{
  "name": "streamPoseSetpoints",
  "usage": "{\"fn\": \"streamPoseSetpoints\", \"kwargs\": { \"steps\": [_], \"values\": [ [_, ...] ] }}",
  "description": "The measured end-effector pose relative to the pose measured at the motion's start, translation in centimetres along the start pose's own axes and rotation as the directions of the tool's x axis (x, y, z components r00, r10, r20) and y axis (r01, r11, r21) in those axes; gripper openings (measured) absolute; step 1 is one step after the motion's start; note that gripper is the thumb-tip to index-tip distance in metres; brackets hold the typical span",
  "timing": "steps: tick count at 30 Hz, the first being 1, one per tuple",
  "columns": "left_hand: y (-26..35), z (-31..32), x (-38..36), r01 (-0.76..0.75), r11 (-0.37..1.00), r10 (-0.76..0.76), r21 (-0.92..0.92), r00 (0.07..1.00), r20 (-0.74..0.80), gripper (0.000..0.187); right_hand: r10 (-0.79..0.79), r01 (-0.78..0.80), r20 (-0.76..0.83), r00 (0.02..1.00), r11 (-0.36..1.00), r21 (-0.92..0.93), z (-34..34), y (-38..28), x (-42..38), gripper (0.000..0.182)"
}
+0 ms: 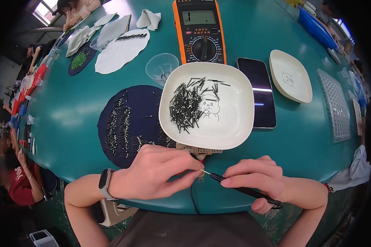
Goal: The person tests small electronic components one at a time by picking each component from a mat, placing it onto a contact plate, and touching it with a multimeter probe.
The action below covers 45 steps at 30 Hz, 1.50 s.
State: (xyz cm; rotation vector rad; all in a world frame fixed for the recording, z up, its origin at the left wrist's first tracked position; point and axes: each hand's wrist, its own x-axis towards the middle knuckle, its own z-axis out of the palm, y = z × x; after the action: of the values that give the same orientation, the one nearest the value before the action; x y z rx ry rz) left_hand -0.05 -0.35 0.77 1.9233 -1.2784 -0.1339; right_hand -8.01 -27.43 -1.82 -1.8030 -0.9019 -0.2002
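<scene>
My right hand is wrapped round a black multimeter test probe, its bare metal tip pointing left. The fingertips of my left hand are pinched together at that tip. A small black rod-like part shows between them, mostly hidden by the fingers. Just beyond my hands a white dish holds a heap of small black rod-like parts with shiny ends. A small perforated block with something red on it sits under the dish's near edge. The orange multimeter reads "1".
Rows of similar parts lie on a dark blue cloth at left. A clear cup, a phone, a second white dish and a clear tray stand around. White cloths lie farther off. Other people sit along the table edges.
</scene>
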Motion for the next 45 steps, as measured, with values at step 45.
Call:
{"fn": "streamPoseSetpoints", "kwargs": {
  "steps": [45],
  "values": [
    [-0.6, 0.1, -0.2, -0.043, 0.999, 0.043, 0.022, 0.999, -0.001, 0.017, 0.045, -0.043, 0.055, 0.997, 0.999, -0.032, -0.3, -0.3, -0.1, 0.056]
  ]
}}
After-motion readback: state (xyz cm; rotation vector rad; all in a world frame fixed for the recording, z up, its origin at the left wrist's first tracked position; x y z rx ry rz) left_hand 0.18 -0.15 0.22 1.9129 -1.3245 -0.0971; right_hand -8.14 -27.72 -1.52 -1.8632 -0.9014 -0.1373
